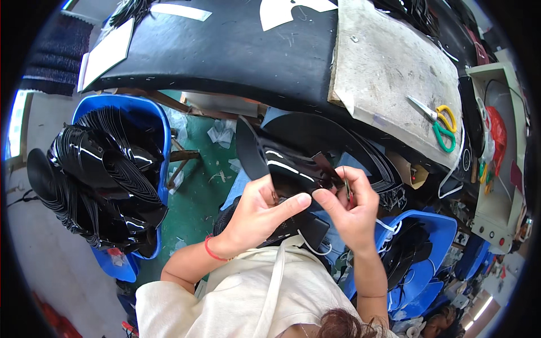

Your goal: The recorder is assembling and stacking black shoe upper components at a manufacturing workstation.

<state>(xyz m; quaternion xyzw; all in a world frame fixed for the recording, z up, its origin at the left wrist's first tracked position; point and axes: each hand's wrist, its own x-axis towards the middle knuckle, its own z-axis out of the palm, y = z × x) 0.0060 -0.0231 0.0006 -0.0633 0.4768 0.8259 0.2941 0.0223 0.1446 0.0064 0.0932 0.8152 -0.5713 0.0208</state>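
Note:
My left hand (256,217) and my right hand (350,209) meet over my lap, both pinching a glossy black cut piece (282,163) that curves up and to the left. My left thumb presses the piece's lower edge. My right hand also grips a thin tool (347,188) between its fingers, at the piece's right end. A red band circles my left wrist. A dark pad (304,228) lies on my lap beneath the hands.
A blue bin (147,112) heaped with glossy black pieces stands at my left. Another blue bin (437,225) with black pieces is at my right. A black worktable (248,50) carries a grey board (389,67) and scissors (440,121) with yellow and green handles. Green floor lies below.

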